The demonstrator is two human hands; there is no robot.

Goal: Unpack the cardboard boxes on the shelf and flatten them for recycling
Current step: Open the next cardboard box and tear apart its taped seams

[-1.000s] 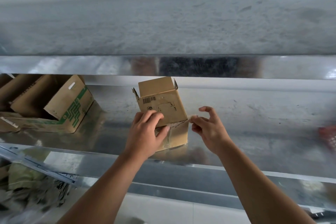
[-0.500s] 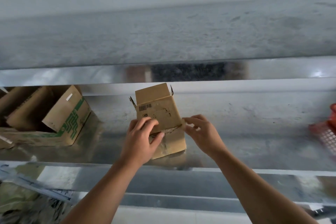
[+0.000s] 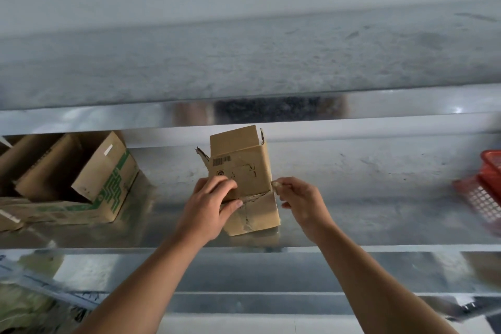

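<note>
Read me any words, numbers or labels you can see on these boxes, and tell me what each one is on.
No text here can be read.
On the small box: a barcode, digits too small to read.
Also on the small box: a round mark and tiny print to its right, blurred.
On the big box: a green pattern with no legible words, and a white sticker, too blurred to tell if it is blank.

— What colour is the small cardboard box (image 3: 244,171)?
— Plain brown, with a black barcode (image 3: 221,161). The tape scrap (image 3: 276,185) is pale tan.
— And the large cardboard box (image 3: 108,171)?
— Brown, with a green maze-like print. The shelf (image 3: 379,198) is shiny silver-grey and the basket (image 3: 485,198) is red.
</note>
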